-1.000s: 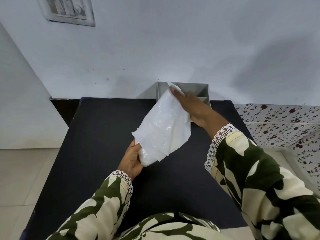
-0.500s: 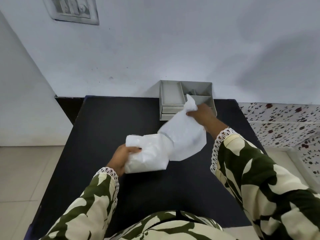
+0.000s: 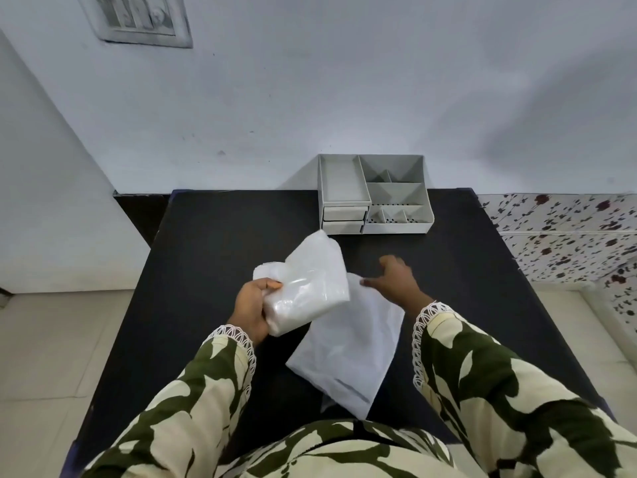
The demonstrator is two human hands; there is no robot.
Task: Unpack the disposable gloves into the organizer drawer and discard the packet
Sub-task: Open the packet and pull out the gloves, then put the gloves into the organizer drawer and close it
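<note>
My left hand (image 3: 251,307) grips a folded stack of thin clear disposable gloves (image 3: 306,288) above the black table. The flat white empty packet (image 3: 348,346) lies on the table just below and right of the stack. My right hand (image 3: 393,277) hovers over the packet's top edge, fingers spread, holding nothing. The grey organizer (image 3: 374,194) stands at the table's far edge against the wall. Its two small drawers (image 3: 344,219) at the lower left look shut.
The black table (image 3: 213,243) ends at the white wall behind the organizer. Pale floor tiles lie to the left. A floral-patterned surface (image 3: 565,232) borders the table on the right. A switch plate (image 3: 138,19) hangs on the wall at top left.
The glove stack has come fully out of the packet. My right hand let go of the packet, which now lies flat on the table, and my left hand lifted the gloves.
</note>
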